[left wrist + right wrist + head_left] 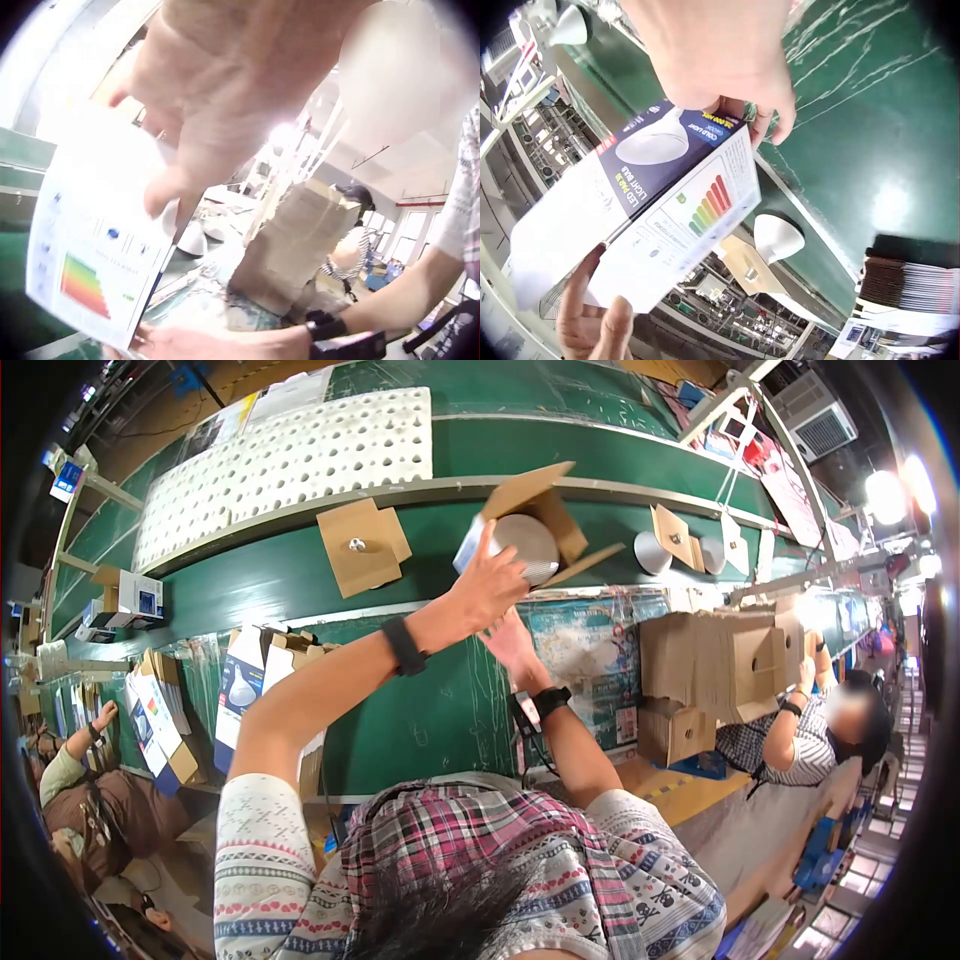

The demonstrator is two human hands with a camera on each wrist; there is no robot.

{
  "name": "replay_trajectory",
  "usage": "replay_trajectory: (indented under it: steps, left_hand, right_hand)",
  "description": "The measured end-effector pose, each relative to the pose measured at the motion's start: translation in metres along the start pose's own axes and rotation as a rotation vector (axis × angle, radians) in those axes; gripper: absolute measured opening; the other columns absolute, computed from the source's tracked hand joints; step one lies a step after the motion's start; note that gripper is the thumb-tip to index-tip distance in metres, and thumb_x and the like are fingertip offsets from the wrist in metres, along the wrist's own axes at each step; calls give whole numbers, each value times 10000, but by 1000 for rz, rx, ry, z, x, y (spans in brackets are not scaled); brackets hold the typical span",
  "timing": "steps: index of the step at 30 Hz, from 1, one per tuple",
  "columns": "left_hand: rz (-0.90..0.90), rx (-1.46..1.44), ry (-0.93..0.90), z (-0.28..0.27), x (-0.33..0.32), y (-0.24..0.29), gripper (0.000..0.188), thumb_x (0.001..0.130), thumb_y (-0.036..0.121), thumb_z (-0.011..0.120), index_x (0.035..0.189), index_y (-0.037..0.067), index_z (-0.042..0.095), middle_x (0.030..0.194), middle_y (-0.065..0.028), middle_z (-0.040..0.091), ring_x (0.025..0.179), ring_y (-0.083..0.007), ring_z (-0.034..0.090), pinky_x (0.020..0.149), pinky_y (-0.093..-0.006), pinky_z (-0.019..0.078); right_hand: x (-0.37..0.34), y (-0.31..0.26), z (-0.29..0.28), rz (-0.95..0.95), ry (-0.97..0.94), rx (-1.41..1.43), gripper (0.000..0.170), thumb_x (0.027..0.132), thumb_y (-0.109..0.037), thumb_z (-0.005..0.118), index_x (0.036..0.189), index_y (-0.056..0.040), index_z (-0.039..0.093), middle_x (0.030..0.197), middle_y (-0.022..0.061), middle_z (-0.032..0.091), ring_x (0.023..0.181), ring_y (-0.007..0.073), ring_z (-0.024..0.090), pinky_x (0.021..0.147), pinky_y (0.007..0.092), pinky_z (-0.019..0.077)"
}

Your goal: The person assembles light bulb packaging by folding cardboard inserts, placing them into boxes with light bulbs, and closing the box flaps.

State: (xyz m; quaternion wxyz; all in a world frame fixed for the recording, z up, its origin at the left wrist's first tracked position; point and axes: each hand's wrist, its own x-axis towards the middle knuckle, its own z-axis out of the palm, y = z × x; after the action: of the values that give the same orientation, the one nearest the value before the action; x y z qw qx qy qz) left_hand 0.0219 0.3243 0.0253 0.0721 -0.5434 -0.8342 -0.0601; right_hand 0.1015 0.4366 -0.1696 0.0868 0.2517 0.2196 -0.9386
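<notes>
A printed carton [468, 550] with raised brown flaps stands tilted over the green bench, a round lamp [527, 547] inside its open top. My left hand [487, 592] grips the carton near its open end, thumb on the white printed side [90, 247] in the left wrist view. From below, my right hand [512, 643] holds the lower end; in the right wrist view its fingers [762, 124] curl at the corner by the dark blue panel [656, 150]. The palm side of my right hand is partly hidden.
Lamps on cardboard pieces [362, 550] lie along the bench left and right of the carton. A white perforated tray [300, 465] lies beyond the rail. Stacked brown cartons [705, 660] stand at right, printed cartons [240, 685] at left. People sit on both sides.
</notes>
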Motion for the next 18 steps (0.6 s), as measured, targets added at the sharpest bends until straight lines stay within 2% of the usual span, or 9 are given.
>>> replay_trajectory:
  steps: [2, 3, 7, 8, 10, 12, 14, 16, 18]
  left_hand:
    - [-67, 31, 34, 7, 19, -20, 78, 697, 118, 612, 772, 120, 633, 903, -33, 539, 1100, -205, 473, 1036, -621, 198]
    - [-87, 50, 42, 13, 21, -30, 112, 707, 90, 596, 812, 115, 627, 964, -39, 542, 1156, -214, 445, 1033, -621, 199]
    - [-296, -104, 98, 51, 11, -67, 301, 731, 0, 543, 1014, 95, 586, 1177, -72, 499, 1295, -245, 336, 1036, -584, 209]
    - [-332, -149, 200, 51, 2, -73, 345, 732, -13, 536, 1060, 90, 564, 1208, -77, 481, 1303, -250, 325, 1040, -563, 212]
    - [-398, -237, 396, 53, -18, -77, 436, 732, -40, 523, 1152, 79, 521, 1271, -86, 444, 1317, -260, 302, 1050, -522, 219]
    - [-482, -290, 460, 38, -56, -80, 460, 746, -32, 540, 1195, 57, 504, 1292, -98, 438, 1289, -282, 326, 1036, -427, 280]
    - [-586, -471, 469, 22, -111, -82, 476, 746, 8, 592, 1209, 61, 493, 1259, -112, 460, 1220, -311, 386, 1003, -408, 327]
    - [-776, -447, 443, 15, -178, -87, 531, 711, 31, 655, 1209, 55, 474, 1200, -131, 481, 1160, -328, 425, 959, -409, 365]
    - [-953, -304, 465, 16, -253, -93, 593, 695, 109, 712, 1220, 24, 450, 1200, -166, 481, 1158, -350, 420, 954, -429, 371]
  right_hand:
    - [26, -19, 19, 64, 25, -68, 306, 963, -343, 421, 1231, -197, 433, 1129, 74, 514, 1046, 245, 478, 965, 459, 384]
    - [37, -26, 34, 97, 90, -167, 368, 946, -347, 451, 1226, -109, 436, 1136, 116, 525, 1025, 267, 508, 934, 421, 420]
    - [83, -46, 60, 105, -69, -470, 389, 905, -313, 500, 1129, 6, 497, 1073, 134, 575, 979, 272, 567, 874, 389, 471]
    - [86, -51, 56, 4, -211, -550, 345, 907, -290, 492, 1093, -1, 528, 1042, 136, 611, 918, 249, 599, 825, 360, 497]
    - [100, -61, 50, 31, -143, -723, 531, 887, -398, 516, 1199, 29, 471, 1145, 155, 583, 1040, 256, 579, 920, 367, 457]
    - [91, -65, 56, -3, -146, -771, 495, 880, -345, 535, 1189, 38, 477, 1118, 159, 600, 974, 244, 603, 867, 343, 487]
    - [99, -64, 49, 31, 4, -794, 404, 883, -275, 515, 1160, 19, 502, 1056, 158, 625, 893, 227, 622, 802, 317, 508]
    - [90, -56, 52, -8, 131, -867, 289, 875, -237, 552, 1062, -17, 565, 918, 115, 662, 758, 185, 640, 671, 273, 521]
    - [80, -43, 50, 4, 75, -1031, 251, 877, -202, 546, 1037, -12, 581, 898, 111, 661, 747, 172, 641, 663, 267, 516]
